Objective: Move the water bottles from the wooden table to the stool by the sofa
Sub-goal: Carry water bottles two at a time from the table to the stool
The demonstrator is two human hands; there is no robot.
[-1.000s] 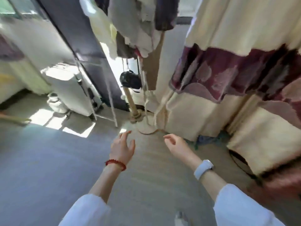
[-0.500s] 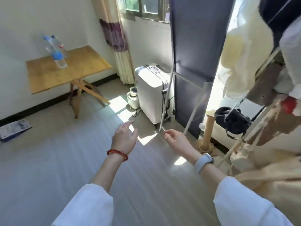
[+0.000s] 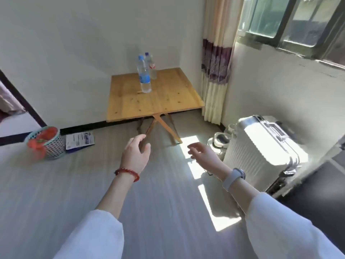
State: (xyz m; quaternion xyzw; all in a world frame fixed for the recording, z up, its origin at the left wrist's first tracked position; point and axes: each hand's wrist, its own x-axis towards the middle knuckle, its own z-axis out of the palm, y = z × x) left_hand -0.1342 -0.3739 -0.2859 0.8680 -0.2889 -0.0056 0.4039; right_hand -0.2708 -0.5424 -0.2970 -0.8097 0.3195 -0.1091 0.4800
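Note:
Two clear water bottles stand upright on the wooden table (image 3: pixel 160 101) against the far wall. The nearer bottle (image 3: pixel 144 75) has a blue cap and blue label. The second bottle (image 3: pixel 152 67), with a red-and-white label, stands just behind it. My left hand (image 3: pixel 135 154) and my right hand (image 3: pixel 204 155) hang in front of me over the floor, well short of the table, fingers apart and holding nothing. No stool or sofa is in view.
A white suitcase (image 3: pixel 261 150) stands at the right beside a small white appliance (image 3: pixel 218 141). A mesh basket with red contents (image 3: pixel 45 142) and a leaflet (image 3: pixel 79 141) lie on the floor at left. A curtain (image 3: pixel 216 71) hangs right of the table.
The view has swung left from the coat rack and curtain to face the table, which now sits centre and nearer. Both hands stay held out in front, empty.

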